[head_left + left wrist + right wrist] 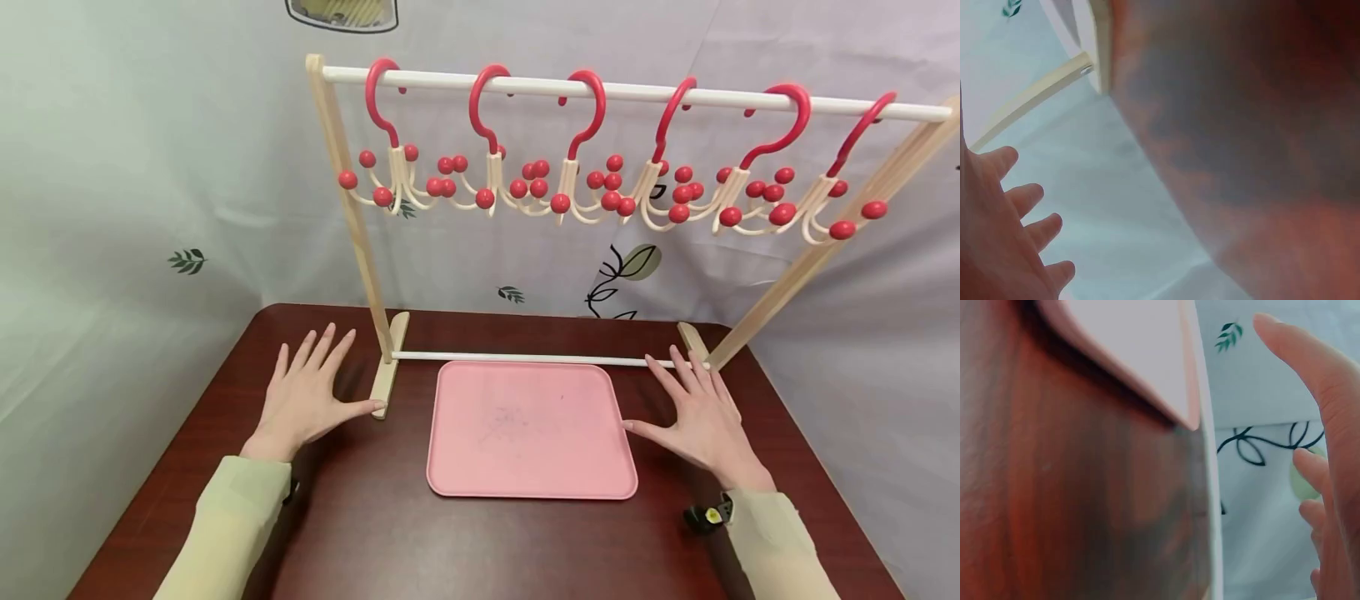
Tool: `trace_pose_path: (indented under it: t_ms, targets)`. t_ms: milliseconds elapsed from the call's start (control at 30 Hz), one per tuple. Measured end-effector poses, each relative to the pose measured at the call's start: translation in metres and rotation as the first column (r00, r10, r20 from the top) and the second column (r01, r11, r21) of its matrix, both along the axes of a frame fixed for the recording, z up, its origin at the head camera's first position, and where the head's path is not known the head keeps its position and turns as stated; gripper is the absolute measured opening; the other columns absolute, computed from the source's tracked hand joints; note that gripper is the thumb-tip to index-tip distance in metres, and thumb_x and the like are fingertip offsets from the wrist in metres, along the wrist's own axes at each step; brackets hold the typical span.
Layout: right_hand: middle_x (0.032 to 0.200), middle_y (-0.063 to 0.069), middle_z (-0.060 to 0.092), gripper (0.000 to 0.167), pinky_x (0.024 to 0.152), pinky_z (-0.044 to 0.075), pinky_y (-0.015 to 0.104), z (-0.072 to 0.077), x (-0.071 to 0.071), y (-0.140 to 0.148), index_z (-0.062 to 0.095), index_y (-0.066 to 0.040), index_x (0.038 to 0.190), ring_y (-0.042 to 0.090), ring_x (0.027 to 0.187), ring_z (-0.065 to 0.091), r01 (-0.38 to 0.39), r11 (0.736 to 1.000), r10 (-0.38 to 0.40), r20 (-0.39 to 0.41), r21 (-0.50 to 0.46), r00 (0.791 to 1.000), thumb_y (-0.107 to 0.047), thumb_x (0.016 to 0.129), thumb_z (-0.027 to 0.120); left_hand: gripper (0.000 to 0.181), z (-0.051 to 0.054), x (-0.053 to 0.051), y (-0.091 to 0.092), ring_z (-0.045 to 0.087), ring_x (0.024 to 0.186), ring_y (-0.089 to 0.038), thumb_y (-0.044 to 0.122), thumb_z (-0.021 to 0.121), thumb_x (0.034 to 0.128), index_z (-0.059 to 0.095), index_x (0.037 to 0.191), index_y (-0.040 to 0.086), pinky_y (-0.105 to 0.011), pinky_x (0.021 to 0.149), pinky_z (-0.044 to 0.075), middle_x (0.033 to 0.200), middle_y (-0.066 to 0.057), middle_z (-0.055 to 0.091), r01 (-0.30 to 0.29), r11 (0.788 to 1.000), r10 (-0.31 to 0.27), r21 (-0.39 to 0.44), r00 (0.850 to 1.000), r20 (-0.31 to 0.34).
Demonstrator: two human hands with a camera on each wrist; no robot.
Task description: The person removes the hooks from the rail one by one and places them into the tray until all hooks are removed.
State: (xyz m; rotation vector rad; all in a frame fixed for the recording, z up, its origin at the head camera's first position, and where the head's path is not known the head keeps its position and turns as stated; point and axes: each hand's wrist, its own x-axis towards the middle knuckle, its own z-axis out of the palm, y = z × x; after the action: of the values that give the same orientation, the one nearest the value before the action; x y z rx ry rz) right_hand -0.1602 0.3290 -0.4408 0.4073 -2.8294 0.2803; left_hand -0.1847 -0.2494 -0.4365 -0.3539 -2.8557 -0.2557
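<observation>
My left hand (303, 396) hovers with spread fingers over the table's left side, its thumb by the rack's left foot (390, 367). On the other side, my right hand (705, 421) is spread too, its thumb near the right edge of a pink tray (531, 487). Neither hand holds anything. Both also show in their wrist views, the left hand (1004, 231) beside the rack's wooden post and the right hand (1335, 425) beside the tray's corner (1172, 394). Behind the tray stands a wooden rack with a white top bar (630, 92).
Several red-hooked hangers (570, 167) with red ball tips hang from the top bar. A white lower bar (517, 358) runs behind the tray. The dark red table (420, 550) meets pale leaf-printed cloth (187, 167) at the back and sides.
</observation>
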Motion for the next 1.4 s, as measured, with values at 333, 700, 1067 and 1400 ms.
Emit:
trace_pose_path:
  t_ms: [333, 700, 1067, 1400]
  targets:
    - [0.161, 0.022, 0.031, 0.106, 0.123, 0.007, 0.051, 0.042, -0.002, -0.017, 0.044, -0.008, 0.155, 0.032, 0.153, 0.012, -0.065, 0.989, 0.058, -0.055, -0.131, 0.997, -0.064, 0.074, 0.083, 0.111, 0.042, -0.021, 0.015, 0.039, 0.141, -0.041, 0.072, 0.080, 0.0714, 0.042, 0.155, 0.010, -0.059, 0.117, 0.024, 0.158, -0.018, 0.039, 0.007, 0.979, 0.017, 0.204, 0.993, -0.117]
    - [0.142, 0.009, 0.059, 0.067, 0.114, 0.038, 0.036, 0.097, 0.008, -0.040, 0.067, -0.008, 0.134, 0.031, 0.133, 0.052, -0.207, 0.929, 0.077, -0.385, -0.307, 0.920, -0.024, 0.074, 0.093, 0.080, 0.080, -0.052, 0.034, 0.058, 0.128, -0.027, 0.036, 0.091, 0.0782, 0.056, 0.148, 0.016, -0.046, 0.106, 0.046, 0.144, -0.004, 0.058, 0.083, 0.677, 0.038, 0.731, 0.988, -0.147]
    - [0.118, 0.016, 0.072, 0.046, 0.102, 0.046, 0.023, 0.174, 0.027, -0.068, 0.076, -0.001, 0.116, 0.022, 0.115, 0.067, -0.346, 0.824, -0.049, -0.664, -0.449, 0.746, -0.032, 0.084, 0.086, 0.078, 0.090, -0.073, 0.046, 0.062, 0.120, -0.026, 0.032, 0.090, 0.0801, 0.055, 0.148, 0.017, -0.043, 0.095, 0.056, 0.140, -0.007, 0.059, 0.017, 0.511, 0.021, 0.859, 0.999, -0.032]
    - [0.113, 0.006, 0.074, 0.038, 0.101, 0.047, 0.023, 0.236, 0.010, -0.035, 0.078, -0.004, 0.112, 0.015, 0.104, 0.067, -0.185, 0.513, -0.478, -0.458, -0.838, 0.750, -0.011, 0.077, 0.091, 0.059, 0.088, -0.077, 0.045, 0.066, 0.113, -0.026, 0.030, 0.084, 0.0872, 0.062, 0.139, 0.012, -0.034, 0.090, 0.057, 0.127, -0.010, 0.066, 0.018, 0.494, 0.043, 0.869, 0.998, -0.044]
